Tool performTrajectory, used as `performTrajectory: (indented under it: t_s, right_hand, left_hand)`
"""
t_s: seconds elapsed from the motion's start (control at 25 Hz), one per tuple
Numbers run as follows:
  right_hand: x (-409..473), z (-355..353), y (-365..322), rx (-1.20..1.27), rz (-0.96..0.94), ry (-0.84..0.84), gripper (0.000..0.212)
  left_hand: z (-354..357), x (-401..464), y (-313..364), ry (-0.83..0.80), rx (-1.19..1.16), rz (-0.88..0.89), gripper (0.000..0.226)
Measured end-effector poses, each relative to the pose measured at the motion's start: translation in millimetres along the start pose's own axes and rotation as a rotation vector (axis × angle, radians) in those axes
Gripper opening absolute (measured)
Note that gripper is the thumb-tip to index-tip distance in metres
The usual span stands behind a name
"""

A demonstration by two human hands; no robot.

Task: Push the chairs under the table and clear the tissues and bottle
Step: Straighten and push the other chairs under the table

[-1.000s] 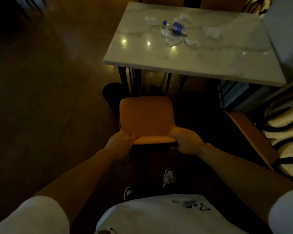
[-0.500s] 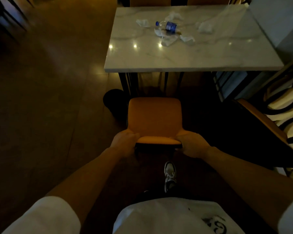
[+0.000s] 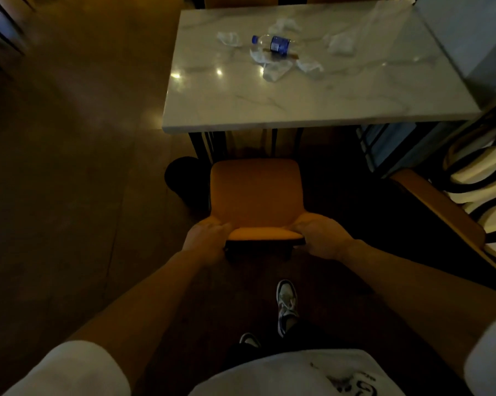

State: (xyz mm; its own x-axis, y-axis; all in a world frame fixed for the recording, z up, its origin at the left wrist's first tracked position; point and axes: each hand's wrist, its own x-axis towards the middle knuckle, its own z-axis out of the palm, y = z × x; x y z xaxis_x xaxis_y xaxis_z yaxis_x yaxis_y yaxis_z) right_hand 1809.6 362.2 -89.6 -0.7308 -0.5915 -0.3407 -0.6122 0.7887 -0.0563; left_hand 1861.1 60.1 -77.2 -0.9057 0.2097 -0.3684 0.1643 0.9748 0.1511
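Left hand grips the left end of the orange chair backrest top, fingers curled over the front edge; grip clamped on the chair. Right hand grips the right end of the same backrest in the same way, fingers wrapped over the edge, grip likewise clamped. Both forearms reach forward toward 12 o'clock, white sleeves at the lower frame corners. The chair seat faces the desk, its front edge near the desk's near edge but not yet under it; dark desk legs stand just beyond the seat. On the white marble desk top, toward the far side, a clear bottle with blue cap and blue label lies on its side, cap pointing to 9 o'clock. Crumpled tissues lie around it: one at 9 o'clock of the bottle, one at 12, one at 3, and several touching or just beside it at 6. A dark round bin sits on the floor at 9 o'clock of the chair; contents cannot be seen. A second orange chair stands at 3 o'clock, angled, well apart from the first. Brown floor, dim lighting. One white shoe shows below the chair back.
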Motion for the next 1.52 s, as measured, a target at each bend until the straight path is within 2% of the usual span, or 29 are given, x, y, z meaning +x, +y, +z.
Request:
performTrajectory:
  t_s: [0.64,1.0,1.52]
  right_hand:
    - [101,-33,58,-0.002,-0.044,0.072,0.064]
    - [137,-50,97,0.054,-0.135,0.066,0.062]
    - [182,-72,121,0.074,-0.155,0.058,0.063]
  left_hand:
    - [-50,97,-33,-0.031,-0.04,-0.052,0.064]
    - [-74,132,-32,-0.053,-0.064,-0.072,0.062]
    - [-98,177,-51,-0.087,-0.058,-0.081,0.063]
